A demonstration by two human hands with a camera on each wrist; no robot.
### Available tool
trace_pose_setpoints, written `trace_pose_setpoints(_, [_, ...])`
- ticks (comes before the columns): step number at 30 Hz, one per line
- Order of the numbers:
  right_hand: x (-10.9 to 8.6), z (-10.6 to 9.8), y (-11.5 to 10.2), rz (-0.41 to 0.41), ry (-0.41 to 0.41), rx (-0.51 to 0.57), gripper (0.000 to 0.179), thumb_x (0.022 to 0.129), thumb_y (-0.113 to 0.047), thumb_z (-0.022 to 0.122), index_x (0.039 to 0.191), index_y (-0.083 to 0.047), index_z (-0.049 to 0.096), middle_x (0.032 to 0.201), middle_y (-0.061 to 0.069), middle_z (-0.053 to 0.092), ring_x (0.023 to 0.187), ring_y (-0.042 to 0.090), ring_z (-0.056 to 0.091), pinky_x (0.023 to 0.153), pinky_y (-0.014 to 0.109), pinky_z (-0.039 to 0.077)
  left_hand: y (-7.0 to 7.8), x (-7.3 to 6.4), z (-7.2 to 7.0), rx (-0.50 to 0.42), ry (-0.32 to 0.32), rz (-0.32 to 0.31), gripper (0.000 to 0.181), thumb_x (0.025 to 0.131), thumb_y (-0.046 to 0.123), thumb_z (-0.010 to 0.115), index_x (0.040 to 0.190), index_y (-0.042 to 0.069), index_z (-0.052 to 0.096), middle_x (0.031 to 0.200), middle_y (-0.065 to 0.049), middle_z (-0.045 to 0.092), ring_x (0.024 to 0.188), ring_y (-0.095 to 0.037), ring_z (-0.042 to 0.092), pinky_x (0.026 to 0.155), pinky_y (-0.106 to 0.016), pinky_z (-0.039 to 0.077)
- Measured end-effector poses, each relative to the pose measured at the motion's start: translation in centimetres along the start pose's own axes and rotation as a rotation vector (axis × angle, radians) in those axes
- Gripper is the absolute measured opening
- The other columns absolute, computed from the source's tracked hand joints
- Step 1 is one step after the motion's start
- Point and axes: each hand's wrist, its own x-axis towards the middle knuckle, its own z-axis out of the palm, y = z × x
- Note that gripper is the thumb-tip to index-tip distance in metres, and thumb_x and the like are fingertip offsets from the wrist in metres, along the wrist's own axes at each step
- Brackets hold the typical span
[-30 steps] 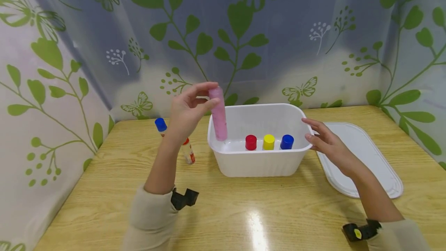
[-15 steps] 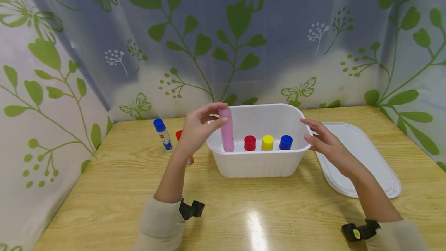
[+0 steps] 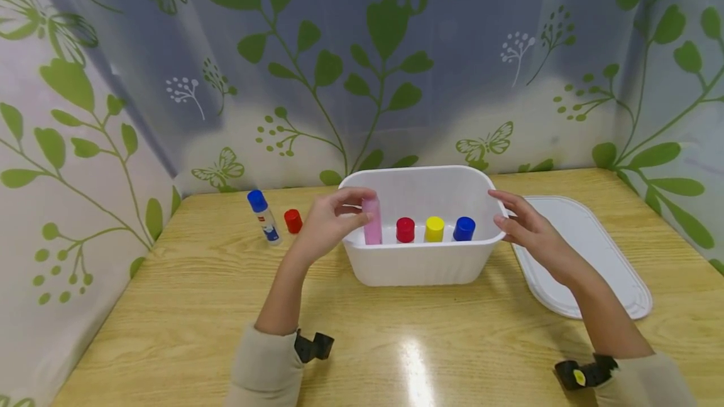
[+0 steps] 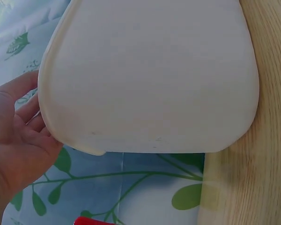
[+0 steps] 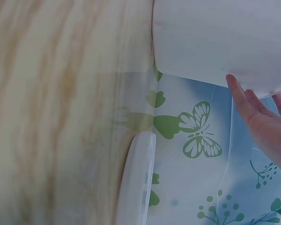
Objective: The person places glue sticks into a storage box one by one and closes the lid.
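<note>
A leafy curtain backs the wood-grain worktop; left hand pinches a pink tube, loosely spread right hand touches a white tub.

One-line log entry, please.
left hand: pinches pink cylinder, in white tub; right hand: touches tub; in tub: red cap, yellow cap, blue cap; on table: white lid

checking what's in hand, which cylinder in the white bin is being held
The pink cylinder, leftmost in the bin, pinched by the left hand; the red cap, yellow cap and blue cap belong to cylinders no hand touches.
</note>
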Motion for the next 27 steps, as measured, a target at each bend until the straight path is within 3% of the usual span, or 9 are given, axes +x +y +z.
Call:
trace_pose_setpoints(6, [-0.01,0.03,-0.16,-0.005,-0.002,0.009,0.052,0.099,-0.022,0.042,0.146,-0.015,0.02,0.147,0.019,0.016,0.123,0.037,0.033,0.095,0.058,0.031,-0.29,-0.08,0.01,0.086,-0.053,-0.03,0.028,0.083,0.004,0.067,0.111,0.003,0.064,0.105,-0.006,0.063,0.093,-0.021,0.059,0.079,-0.031,0.05])
trace_pose_setpoints(14, [-0.08,-0.01,-0.19,-0.005,0.0,-0.004,0.052,0.099,-0.022,0.042,0.146,-0.014,0.02,0.147,0.019,0.015,0.123,0.037,0.032,0.095,0.058,0.031,-0.2,0.01,-0.17,0.218,-0.139,0.006,0.027,0.083,0.005,0.065,0.11,0.004,0.065,0.107,-0.004,0.063,0.093,-0.019,0.058,0.08,-0.03,0.049])
trace_pose_setpoints(27, [-0.1,-0.04,0.02,-0.004,0.0,0.01,0.053,0.099,-0.022,0.042,0.146,-0.015,0.02,0.147,0.019,0.015,0.124,0.038,0.031,0.095,0.059,0.031,-0.14,0.17,-0.06,0.342,-0.216,-0.026,0.026,0.084,0.006,0.064,0.11,0.005,0.065,0.106,-0.002,0.062,0.096,-0.019,0.054,0.084,-0.031,0.047])
